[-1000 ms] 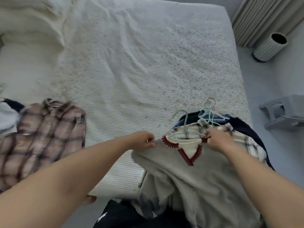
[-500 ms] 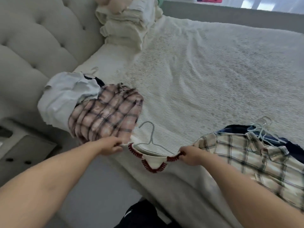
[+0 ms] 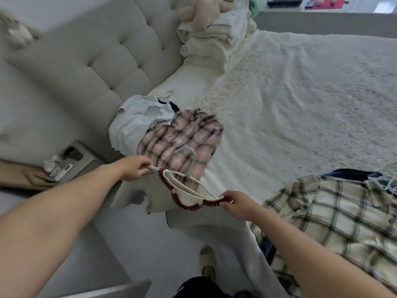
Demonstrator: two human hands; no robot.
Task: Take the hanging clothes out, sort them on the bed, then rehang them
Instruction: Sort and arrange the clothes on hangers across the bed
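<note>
Far left I am seeing a tufted headboard (image 3: 90, 61) and a nightstand (image 3: 73, 160) with small clutter, too blurry to name. The left hand (image 3: 134, 168) is pinching one shoulder of the cream sweater (image 3: 159, 196), fingers curled round the knit beside the red-stitched collar. The sweater is hanging between both hands over the bed's near edge, its body drooping toward the floor, with a pale hanger (image 3: 189, 168) sitting inside the neck, hook pointing up. Just behind it a pink plaid shirt (image 3: 182, 140) is lying on the bed (image 3: 300, 93), overlapping a light blue garment (image 3: 137, 121). The right hand (image 3: 236, 204) is gripping the other shoulder at the collar's end, so the hands are apart, both clamped on the sweater. Further right a cream plaid shirt (image 3: 335, 214) is topping a second pile, with dark clothes and more hangers under it. Folded bedding (image 3: 214, 39) is stacked at the head of the bed.

Handling, as I am judging it: the knit is soft, floppy and light, so it is sagging and stretching wherever unsupported. Shoulder seams over the hanger arms look like the best hold, since the stiff hanger carries the shape. Gripping collar alone risks the hanger slipping out.
</note>
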